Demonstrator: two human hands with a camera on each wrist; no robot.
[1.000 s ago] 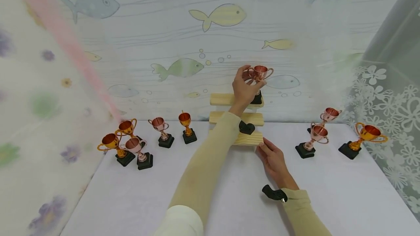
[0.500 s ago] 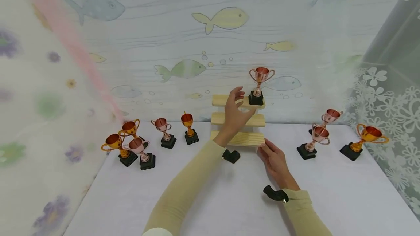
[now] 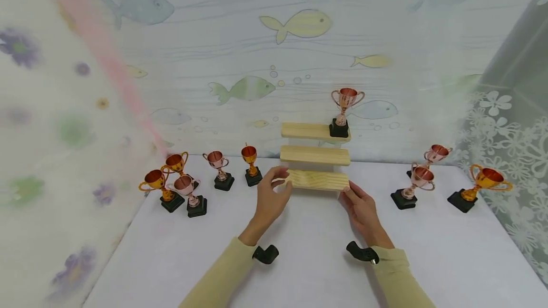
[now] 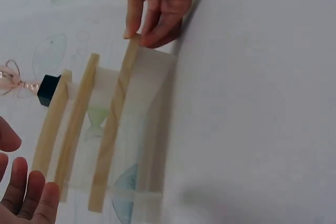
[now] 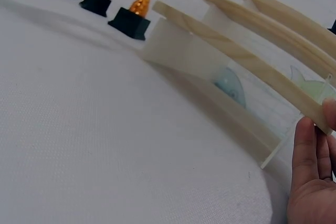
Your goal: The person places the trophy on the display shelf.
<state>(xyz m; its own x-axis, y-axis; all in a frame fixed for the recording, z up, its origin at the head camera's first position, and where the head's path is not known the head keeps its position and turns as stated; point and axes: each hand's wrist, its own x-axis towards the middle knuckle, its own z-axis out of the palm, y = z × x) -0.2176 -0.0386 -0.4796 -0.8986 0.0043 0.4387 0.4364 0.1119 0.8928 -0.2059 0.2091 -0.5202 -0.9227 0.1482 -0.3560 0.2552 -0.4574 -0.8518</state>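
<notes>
A three-tier display rack with pale wooden planks (image 3: 317,180) and translucent supports stands at the back of the white table. On the right end of its top plank sits an upright rose-gold trophy cup (image 3: 347,99) with a black base. My right hand (image 3: 363,210) pinches the right end of the lowest plank, thumb above and fingers beneath, as the right wrist view shows with the hand (image 5: 315,195) at its edge. At the rack's left end, my left hand (image 3: 271,198) holds nothing, its fingers spread and gently curved beside the lowest plank.
Left of the rack stand several small trophies, gold ones (image 3: 249,154) and rose-gold ones (image 3: 184,185). Three more, two rose-gold (image 3: 421,176) and one gold (image 3: 488,178), stand to the right. A fish-patterned curtain (image 3: 239,37) hangs behind the table (image 3: 308,260).
My left hand let go of the rose-gold trophy on the top plank, then came down and left to the lowest plank's left end. The right hand stays at the rack.
</notes>
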